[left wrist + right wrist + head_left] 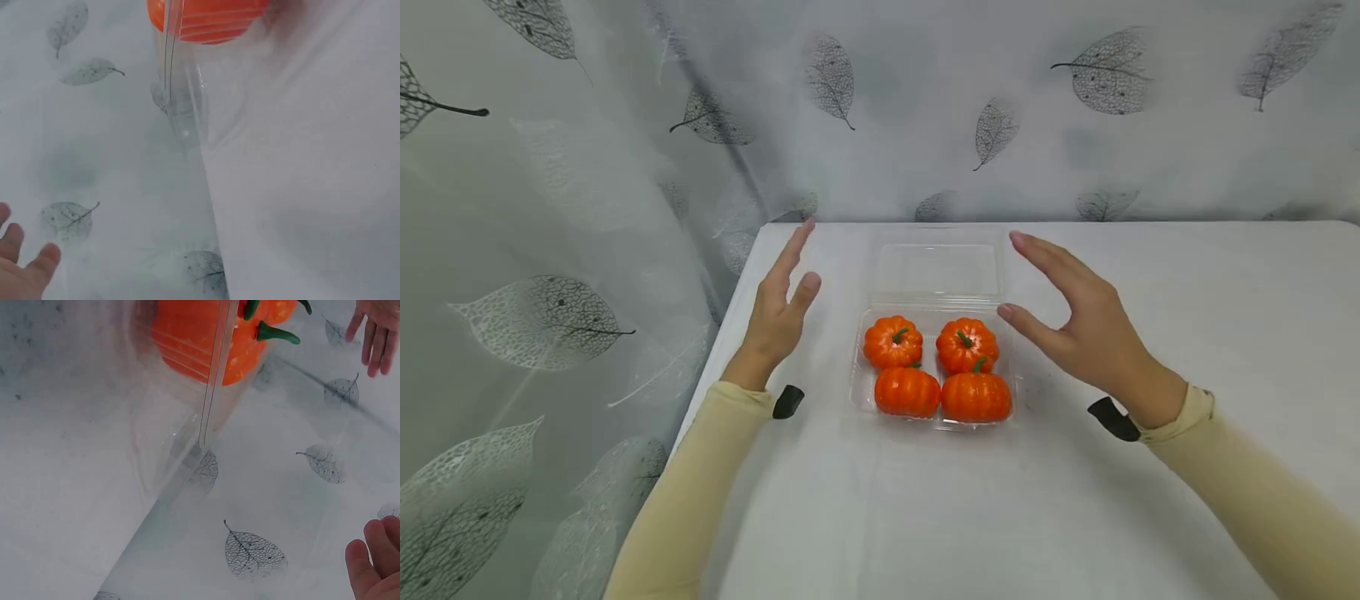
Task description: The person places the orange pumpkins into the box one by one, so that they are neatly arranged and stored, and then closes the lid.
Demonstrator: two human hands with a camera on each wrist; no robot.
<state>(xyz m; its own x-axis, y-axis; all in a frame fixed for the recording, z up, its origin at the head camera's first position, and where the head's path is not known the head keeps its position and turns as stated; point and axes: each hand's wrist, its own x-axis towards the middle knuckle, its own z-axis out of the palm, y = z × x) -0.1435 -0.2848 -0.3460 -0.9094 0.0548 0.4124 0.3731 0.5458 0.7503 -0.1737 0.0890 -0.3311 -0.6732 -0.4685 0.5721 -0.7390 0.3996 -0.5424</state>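
Note:
A clear plastic clamshell box (859, 392) lies on the table, its lid (938, 267) folded back flat toward the far edge. In its base sit several small orange pumpkins with green stems, two rear ones (891, 342) (967, 346) and nearer ones (907, 392) (976, 397). My left hand (777, 317) hovers left of the box, fingers extended and thumb apart, holding nothing. On the other side my right hand (1078, 329) is likewise spread and bare, thumb tip close to the box's right rim. The right wrist view catches my left hand (380, 331) across the box.
A white cloth covers the table (940, 517). Behind it and along its left side hangs a pale curtain (910, 108) printed with dark leaf skeletons. Dark bits of the wrist gear (787, 402) show by both cuffs.

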